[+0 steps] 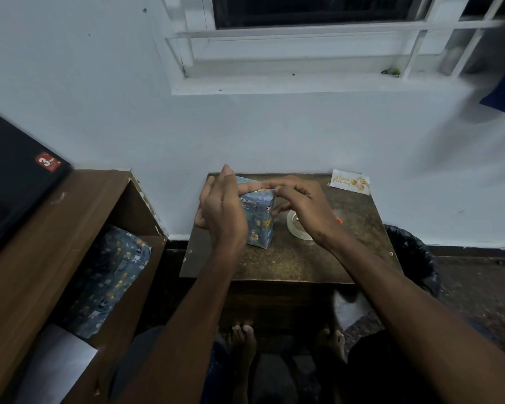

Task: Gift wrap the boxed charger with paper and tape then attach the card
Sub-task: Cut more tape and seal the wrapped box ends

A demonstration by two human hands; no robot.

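Bare feet (242, 342) of the seated person at the lower edge, below two forearms that reach forward over a small dark bench (289, 263). Wrapped box (258, 220), covered in blue patterned paper, standing upright near the middle of the bench with its long axis vertical; its lower corner points toward the viewer and its top end is partly folded. Left hand (220, 205) set against the left side of the box, fingers nearly straight and directed upward, the thumb side partly hidden; whether it presses the paper or only rests beside it cannot be told. Right hand (299, 199) over the top right edge of the box, fingers curled, thumb and forefinger pinching the paper at the upper fold. The two hands stand close together with the box between them. Tape roll (296, 227), clear, lying flat on the bench just right of the box, partly hidden by the right wrist. Card (350, 182) with gold lettering and balloons, lying flat at the far right corner of the bench, well apart from the box. Spare wrapping paper (108, 275) of the same pattern on a wooden shelf (41, 258) at left
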